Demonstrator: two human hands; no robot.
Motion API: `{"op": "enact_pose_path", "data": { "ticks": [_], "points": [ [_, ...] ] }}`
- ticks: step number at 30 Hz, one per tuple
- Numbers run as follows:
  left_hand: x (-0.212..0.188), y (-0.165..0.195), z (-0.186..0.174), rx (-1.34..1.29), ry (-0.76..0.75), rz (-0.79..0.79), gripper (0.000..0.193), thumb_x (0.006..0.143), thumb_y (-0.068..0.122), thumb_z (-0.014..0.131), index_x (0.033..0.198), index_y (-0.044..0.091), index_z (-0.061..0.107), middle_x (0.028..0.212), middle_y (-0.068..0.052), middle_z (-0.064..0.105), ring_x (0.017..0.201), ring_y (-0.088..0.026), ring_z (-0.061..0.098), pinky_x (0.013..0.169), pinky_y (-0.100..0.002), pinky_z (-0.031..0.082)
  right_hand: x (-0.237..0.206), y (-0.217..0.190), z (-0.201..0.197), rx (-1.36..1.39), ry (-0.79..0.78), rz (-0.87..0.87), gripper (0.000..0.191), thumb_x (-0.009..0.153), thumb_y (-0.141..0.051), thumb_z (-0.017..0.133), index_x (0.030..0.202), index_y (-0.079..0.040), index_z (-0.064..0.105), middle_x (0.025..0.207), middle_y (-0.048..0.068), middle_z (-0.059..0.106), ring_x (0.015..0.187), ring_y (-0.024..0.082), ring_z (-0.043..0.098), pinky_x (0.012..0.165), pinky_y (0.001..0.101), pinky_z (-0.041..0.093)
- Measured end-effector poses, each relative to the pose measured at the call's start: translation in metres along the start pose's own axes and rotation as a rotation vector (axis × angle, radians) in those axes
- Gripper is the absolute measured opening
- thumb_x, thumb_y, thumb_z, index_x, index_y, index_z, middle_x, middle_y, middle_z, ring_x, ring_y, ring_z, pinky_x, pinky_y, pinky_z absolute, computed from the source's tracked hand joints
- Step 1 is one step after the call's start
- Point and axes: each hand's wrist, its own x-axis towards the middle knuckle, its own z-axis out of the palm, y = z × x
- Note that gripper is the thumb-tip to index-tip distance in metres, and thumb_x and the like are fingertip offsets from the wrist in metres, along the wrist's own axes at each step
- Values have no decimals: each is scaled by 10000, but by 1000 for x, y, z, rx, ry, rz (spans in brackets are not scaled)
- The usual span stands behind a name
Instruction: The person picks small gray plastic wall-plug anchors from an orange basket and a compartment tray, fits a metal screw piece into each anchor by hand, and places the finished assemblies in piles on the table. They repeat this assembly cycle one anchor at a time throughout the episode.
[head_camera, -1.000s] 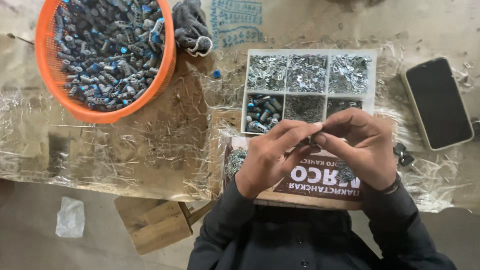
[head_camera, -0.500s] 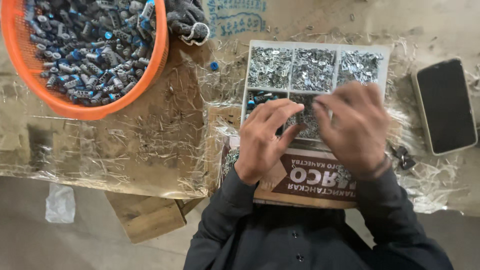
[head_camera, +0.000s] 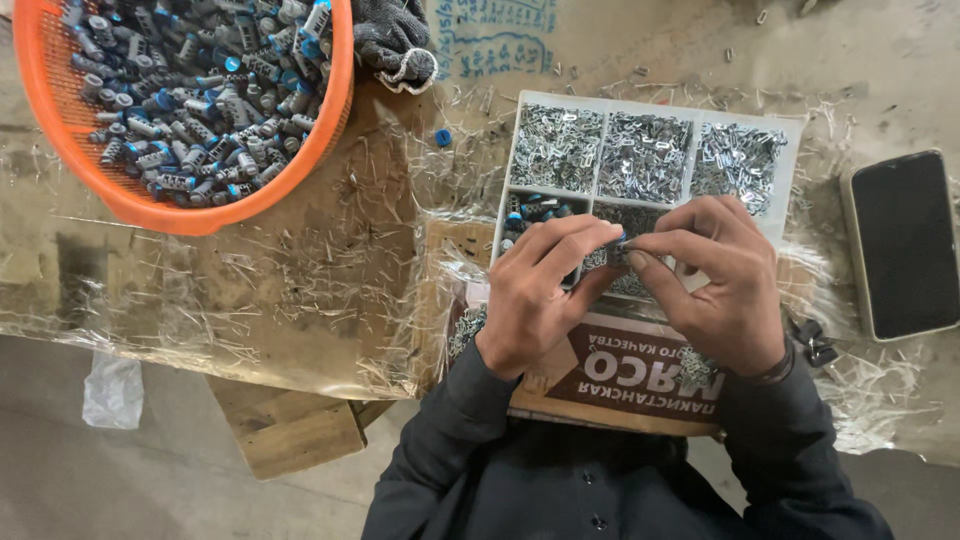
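1. Nearest the camera: dark sleeves (head_camera: 470, 440) running up from the bottom edge over a brown printed card (head_camera: 620, 375) that lies on the worktop (head_camera: 300, 270).
2. Just above the card: left hand (head_camera: 545, 295) and right hand (head_camera: 715, 285) meeting fingertip to fingertip, each grip pressed together, pinching one small grey-and-blue part (head_camera: 618, 248) between them.
3. Under and behind the hands: grey compartment tray (head_camera: 795, 135); top three cells full of small silvery metal pieces (head_camera: 645, 155), lower left cell holding a few grey-blue parts (head_camera: 535, 210), remaining lower cells mostly hidden by the hands.
4. Right of the tray, just apart: dark phone (head_camera: 905, 245) lying face up, screen off.
5. All about the tray and card: thin clear shavings (head_camera: 330, 260) strewn over the worktop.
6. Far left, well apart from the hands: orange basket (head_camera: 150, 205) heaped with grey-blue parts like the pinched one.
7. Beside the basket's right rim, at the top edge: grey knitted glove (head_camera: 395, 40), crumpled.
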Motion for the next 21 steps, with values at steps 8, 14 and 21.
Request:
{"op": "enact_pose_path", "data": {
  "ticks": [8,14,21],
  "points": [
    [-1,-1,1,-8,-34,24,406,918,93,820,1295,131,677,1266,-29,683,1097,-220,698,937,-333,591,-3,4,3,91,-3,62,114,870,-50,787,984,-54,776,955,29,657,796,122,560,629,259,441],
    [2,2,-1,5,-62,60,374,935,76,798,1290,106,683,1259,-41,684,1065,-224,693,932,-343,583,-5,2,4,135,23,118,120,861,-29,777,981,-24,773,927,36,657,646,73,535,563,231,412],
    [0,0,-5,101,-93,165,423,894,0,769,1303,64,679,1264,-65,677,1054,-234,693,932,-356,579,-10,13,6,228,-7,114,121,848,-25,791,968,-22,776,924,20,657,679,50,566,569,208,435]
  ]
}}
